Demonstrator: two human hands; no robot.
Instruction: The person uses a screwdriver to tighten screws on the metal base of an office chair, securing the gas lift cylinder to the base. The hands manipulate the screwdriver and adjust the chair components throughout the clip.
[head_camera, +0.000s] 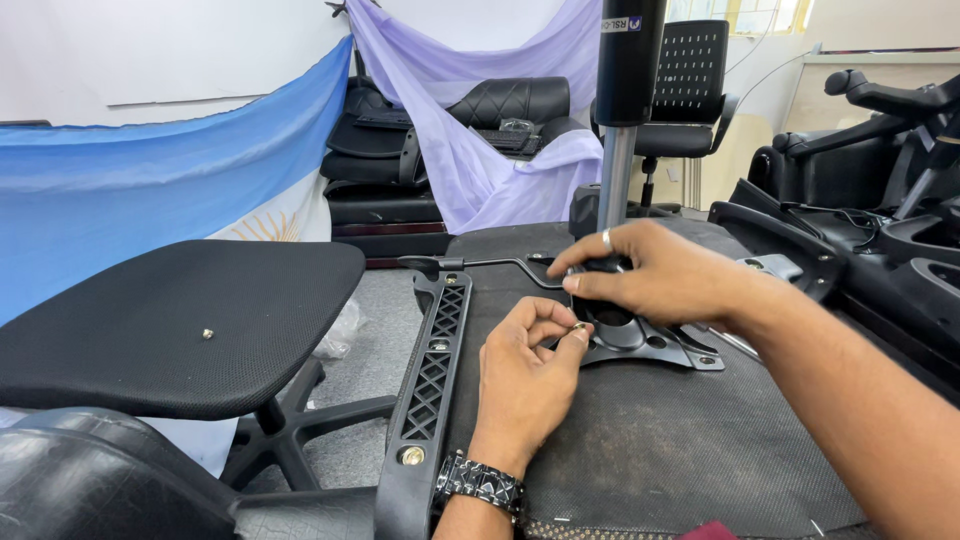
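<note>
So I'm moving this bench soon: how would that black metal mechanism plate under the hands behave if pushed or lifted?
The black metal plate looks like stamped steel, so probably stiff and heavy for its size. It lies flat on the upturned seat base, so it would likely slide, not roll. The right hand rests on it; the left hand pinches a small fastener, apt to roll away.

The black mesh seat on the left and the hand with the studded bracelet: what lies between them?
In the head view, a black plastic armrest bracket with a lattice pattern lies between the mesh seat and the left hand.
</note>
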